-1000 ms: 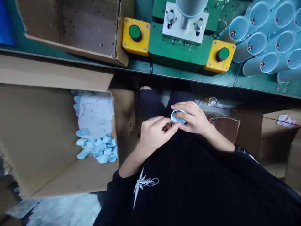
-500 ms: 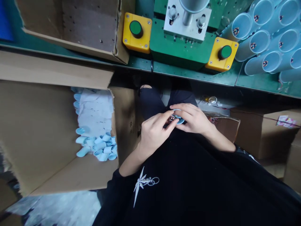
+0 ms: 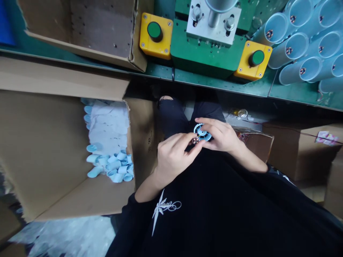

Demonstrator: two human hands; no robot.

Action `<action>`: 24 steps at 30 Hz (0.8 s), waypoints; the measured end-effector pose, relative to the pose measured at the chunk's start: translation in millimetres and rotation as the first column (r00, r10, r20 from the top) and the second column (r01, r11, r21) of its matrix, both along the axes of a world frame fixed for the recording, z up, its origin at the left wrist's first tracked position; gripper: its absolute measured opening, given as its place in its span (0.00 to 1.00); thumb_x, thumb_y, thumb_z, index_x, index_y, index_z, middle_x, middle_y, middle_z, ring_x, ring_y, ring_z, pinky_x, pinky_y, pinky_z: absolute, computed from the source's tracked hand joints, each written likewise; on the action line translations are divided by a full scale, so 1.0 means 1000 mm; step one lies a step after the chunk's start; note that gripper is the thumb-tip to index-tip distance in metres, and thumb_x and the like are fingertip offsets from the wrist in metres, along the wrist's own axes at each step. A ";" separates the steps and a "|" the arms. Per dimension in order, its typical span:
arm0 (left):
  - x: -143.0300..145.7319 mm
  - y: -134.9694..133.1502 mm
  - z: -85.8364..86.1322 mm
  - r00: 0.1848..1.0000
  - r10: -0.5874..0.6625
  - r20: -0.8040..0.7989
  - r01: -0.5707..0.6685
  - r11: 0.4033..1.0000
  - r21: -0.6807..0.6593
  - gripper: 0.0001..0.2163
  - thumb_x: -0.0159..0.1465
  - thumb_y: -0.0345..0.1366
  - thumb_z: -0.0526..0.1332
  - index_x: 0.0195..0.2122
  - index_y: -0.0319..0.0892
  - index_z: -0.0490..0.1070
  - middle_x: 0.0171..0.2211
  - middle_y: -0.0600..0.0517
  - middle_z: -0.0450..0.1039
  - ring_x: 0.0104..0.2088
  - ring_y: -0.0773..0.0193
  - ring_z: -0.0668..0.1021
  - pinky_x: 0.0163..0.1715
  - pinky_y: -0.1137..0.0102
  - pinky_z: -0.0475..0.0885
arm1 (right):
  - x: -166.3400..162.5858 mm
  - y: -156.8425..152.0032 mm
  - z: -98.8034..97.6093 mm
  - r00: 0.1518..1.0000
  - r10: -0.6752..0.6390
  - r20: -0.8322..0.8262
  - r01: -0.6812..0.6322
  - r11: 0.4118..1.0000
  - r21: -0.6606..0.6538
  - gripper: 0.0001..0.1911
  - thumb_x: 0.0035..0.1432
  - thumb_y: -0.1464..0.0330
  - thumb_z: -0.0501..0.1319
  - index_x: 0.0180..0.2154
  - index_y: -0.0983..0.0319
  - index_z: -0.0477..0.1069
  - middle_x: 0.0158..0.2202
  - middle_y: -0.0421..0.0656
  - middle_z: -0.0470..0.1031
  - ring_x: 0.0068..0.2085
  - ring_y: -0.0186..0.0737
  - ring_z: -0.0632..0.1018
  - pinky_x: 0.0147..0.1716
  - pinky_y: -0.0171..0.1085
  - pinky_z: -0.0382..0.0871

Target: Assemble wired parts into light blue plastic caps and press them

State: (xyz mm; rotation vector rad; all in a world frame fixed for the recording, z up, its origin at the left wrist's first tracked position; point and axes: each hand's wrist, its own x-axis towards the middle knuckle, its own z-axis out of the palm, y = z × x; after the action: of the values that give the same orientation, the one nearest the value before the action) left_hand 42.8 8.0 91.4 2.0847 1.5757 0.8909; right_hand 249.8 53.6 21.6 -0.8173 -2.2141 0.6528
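Above my lap, my right hand (image 3: 223, 136) grips a light-blue round plastic part (image 3: 205, 135) whose spoked end with a small centre hole faces up. Thumb and fingertips of my left hand (image 3: 175, 151) pinch a small copper-coloured wound piece (image 3: 195, 141), like a little motor coil, right beside the blue rim. Thin wires seem to run between the two, though their ends are too small to make out. My fingers hide part of the blue part's side.
On the green bench stand a press fixture (image 3: 213, 26), two yellow button boxes (image 3: 156, 35) (image 3: 253, 60) and several blue cups (image 3: 300, 71) with copper pieces inside. A carton (image 3: 61, 200) at left holds blue cylinders (image 3: 115, 166); another box (image 3: 261, 142) stands at right.
The blue part has turned so its spoked end shows more fully. My left hand has shifted slightly down and left with the copper piece, uncovering more of the rim.
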 end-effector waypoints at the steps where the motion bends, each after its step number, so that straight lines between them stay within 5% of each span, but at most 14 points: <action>1: 0.000 0.000 0.000 1.000 -0.003 -0.003 0.003 1.000 0.000 0.06 0.69 0.36 0.72 0.38 0.41 0.79 0.29 0.54 0.82 0.27 0.66 0.83 0.31 0.71 0.78 | 0.000 0.000 0.000 1.000 0.001 0.007 -0.001 1.000 0.015 0.19 0.71 0.54 0.67 0.49 0.63 0.73 0.59 0.56 0.81 0.55 0.50 0.86 0.47 0.44 0.88; 11: 0.004 0.001 -0.005 0.999 -0.021 0.029 0.022 0.998 -0.051 0.12 0.71 0.38 0.70 0.30 0.41 0.77 0.24 0.56 0.78 0.23 0.69 0.78 0.27 0.71 0.73 | -0.004 -0.002 -0.001 0.998 0.048 0.039 -0.050 0.997 0.063 0.16 0.75 0.56 0.63 0.51 0.63 0.74 0.57 0.52 0.82 0.55 0.46 0.86 0.49 0.43 0.88; 24: 0.001 -0.004 -0.012 0.996 -0.002 -0.091 0.000 1.000 -0.018 0.06 0.71 0.36 0.71 0.36 0.42 0.80 0.27 0.54 0.77 0.27 0.66 0.76 0.30 0.69 0.72 | -0.007 -0.005 0.005 0.998 0.066 0.021 -0.065 0.998 -0.002 0.18 0.75 0.57 0.63 0.53 0.66 0.75 0.56 0.54 0.83 0.54 0.47 0.86 0.52 0.43 0.87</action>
State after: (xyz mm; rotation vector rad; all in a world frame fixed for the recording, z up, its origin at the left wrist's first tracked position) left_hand 43.8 3.8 79.3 2.1410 1.6217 0.7894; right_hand 242.9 48.7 26.6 -0.7584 -2.2681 0.6800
